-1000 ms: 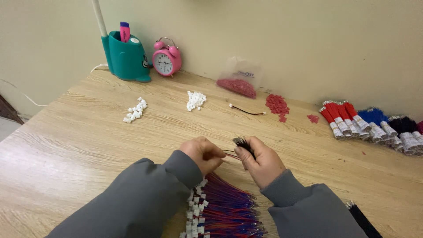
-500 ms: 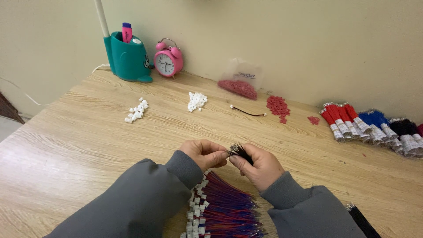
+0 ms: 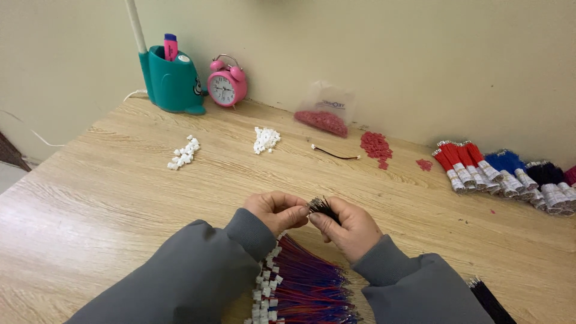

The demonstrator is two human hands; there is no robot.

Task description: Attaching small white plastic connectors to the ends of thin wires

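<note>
My right hand (image 3: 347, 227) grips a small bundle of thin black wires (image 3: 323, 208), their ends fanned out toward the left. My left hand (image 3: 277, 210) pinches at the tips of that bundle, fingers closed on the wire ends. Both hands hover low over the wooden table (image 3: 120, 198) near its front edge. Just below my wrists lies a big sheaf of red and blue wires with white connectors (image 3: 300, 285), partly hidden by my grey sleeves.
Two small heaps of white connectors (image 3: 183, 153) (image 3: 264, 138) lie farther back, with a single black wire (image 3: 336, 154), red connectors (image 3: 375, 146) and a bag of them (image 3: 324, 117). Banded wire bundles (image 3: 504, 171) sit right. A teal pen holder (image 3: 173, 81) and pink alarm clock (image 3: 225, 87) stand by the wall.
Both hands have shifted slightly left and closer together. The black wire bundle has tilted so its ends point toward my left fingers, which now pinch them.
</note>
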